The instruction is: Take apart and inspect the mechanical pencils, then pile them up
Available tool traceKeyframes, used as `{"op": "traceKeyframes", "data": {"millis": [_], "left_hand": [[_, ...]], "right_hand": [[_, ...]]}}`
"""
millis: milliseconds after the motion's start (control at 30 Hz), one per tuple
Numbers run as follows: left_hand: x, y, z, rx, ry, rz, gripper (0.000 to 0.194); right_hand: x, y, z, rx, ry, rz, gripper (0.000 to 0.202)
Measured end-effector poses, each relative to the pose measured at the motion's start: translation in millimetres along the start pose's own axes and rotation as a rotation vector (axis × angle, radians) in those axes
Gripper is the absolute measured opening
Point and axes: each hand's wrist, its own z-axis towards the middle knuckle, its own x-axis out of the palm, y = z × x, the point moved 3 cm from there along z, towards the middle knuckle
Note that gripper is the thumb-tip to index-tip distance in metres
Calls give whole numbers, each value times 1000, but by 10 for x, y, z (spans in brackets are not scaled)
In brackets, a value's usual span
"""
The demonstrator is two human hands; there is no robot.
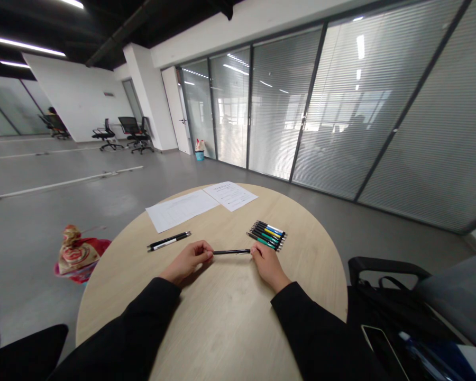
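A black pen lies crosswise between my hands, low over the round wooden table. The fingers of my left hand pinch its left end. On its right end, my right hand is closed the same way. Just beyond my right hand sits a row of several pens side by side, with blue, yellow, green and black barrels. To the left of my left hand lie a black pen and a black-and-white pen, close together and slanted.
Two printed paper sheets cover the table's far side. At the right stands a black chair with a phone on it. A red and beige bag is on the floor at the left. Glass partitions line the far right.
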Motion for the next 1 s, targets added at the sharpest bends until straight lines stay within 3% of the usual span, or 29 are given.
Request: {"op": "traceKeyframes", "data": {"millis": [367,733,1000], "left_hand": [[-2,18,9,14,5,5,31],[-3,2,10,37,-5,27,28],[-2,-17,4,34,-7,49,30]], "right_hand": [[-13,14,-7,-11,-32,7,26],[46,-153,17,81,-77,188,17],[55,-199,29,94,-85,159,16]]}}
